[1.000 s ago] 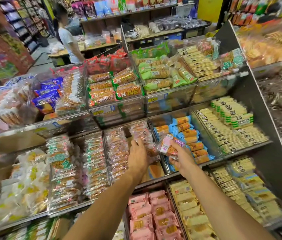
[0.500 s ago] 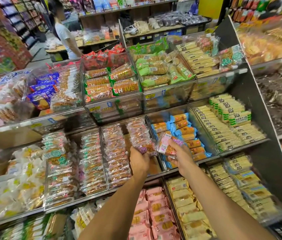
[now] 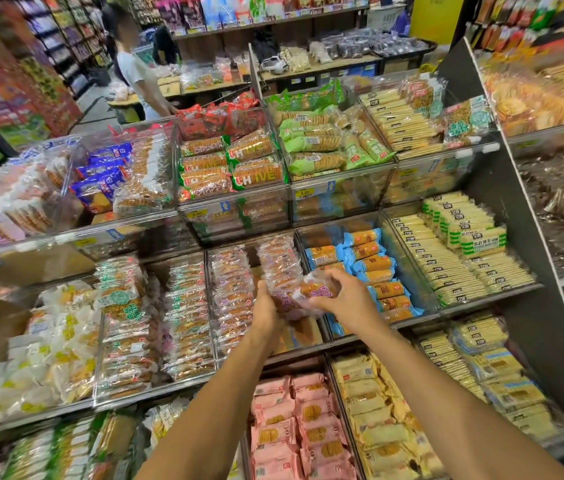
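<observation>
Left hand is shoved up against the near end of the row of purple-label cracker packets, close to the front edge of the clear bin. Looks to me like it's propping them so they don't flop forward, though its fingers are hidden behind the wrappers, so can't tell if it grips or just braces. Right hand pinches one loose packet against that row's front, just beside the blue packets next door, probably to slot it in upright.
</observation>
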A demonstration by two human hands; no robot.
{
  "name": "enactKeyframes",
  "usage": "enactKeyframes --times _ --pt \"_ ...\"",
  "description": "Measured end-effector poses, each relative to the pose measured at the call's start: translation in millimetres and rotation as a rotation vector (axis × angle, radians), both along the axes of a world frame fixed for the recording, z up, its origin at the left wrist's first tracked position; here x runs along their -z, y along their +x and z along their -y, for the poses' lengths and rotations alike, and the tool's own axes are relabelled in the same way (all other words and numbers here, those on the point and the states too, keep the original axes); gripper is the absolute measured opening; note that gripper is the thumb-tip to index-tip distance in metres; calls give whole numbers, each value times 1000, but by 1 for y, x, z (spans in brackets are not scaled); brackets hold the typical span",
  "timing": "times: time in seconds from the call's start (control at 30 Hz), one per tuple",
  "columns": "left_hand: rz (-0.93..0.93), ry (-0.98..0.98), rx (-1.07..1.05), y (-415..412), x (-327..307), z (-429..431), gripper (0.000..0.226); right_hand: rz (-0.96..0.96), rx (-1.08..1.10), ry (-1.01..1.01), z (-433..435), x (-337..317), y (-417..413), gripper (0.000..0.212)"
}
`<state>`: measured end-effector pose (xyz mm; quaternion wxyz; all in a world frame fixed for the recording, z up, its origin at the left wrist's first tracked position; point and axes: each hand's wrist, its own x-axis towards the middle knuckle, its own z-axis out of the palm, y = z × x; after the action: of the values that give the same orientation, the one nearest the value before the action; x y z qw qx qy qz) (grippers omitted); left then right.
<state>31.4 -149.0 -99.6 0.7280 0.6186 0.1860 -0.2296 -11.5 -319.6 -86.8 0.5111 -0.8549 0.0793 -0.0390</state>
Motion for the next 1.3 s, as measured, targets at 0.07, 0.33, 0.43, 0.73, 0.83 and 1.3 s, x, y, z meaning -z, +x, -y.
enactKeyframes --times 0.07,0.33,0.43,0.73,0.83,1.3 --pt "-5 -28 -2 1 -5 -2 81 -1 -128 -182 -7 2 7 40" --pt "59 50 22 -2 7 2 111 101 -283 -825 -32 15 30 60" --pt "61 53 -11 3 31 6 121 48 -200 -773 -40 25 31 113" --pt "82 5 -164 8 30 16 117 -191 -46 -154 -21 55 29 122" --pt "126 39 -163 6 13 21 81 -191 -4 -63 -19 59 29 114" --pt "231 251 -55 8 5 17 61 -235 -12 -202 -21 44 29 108"
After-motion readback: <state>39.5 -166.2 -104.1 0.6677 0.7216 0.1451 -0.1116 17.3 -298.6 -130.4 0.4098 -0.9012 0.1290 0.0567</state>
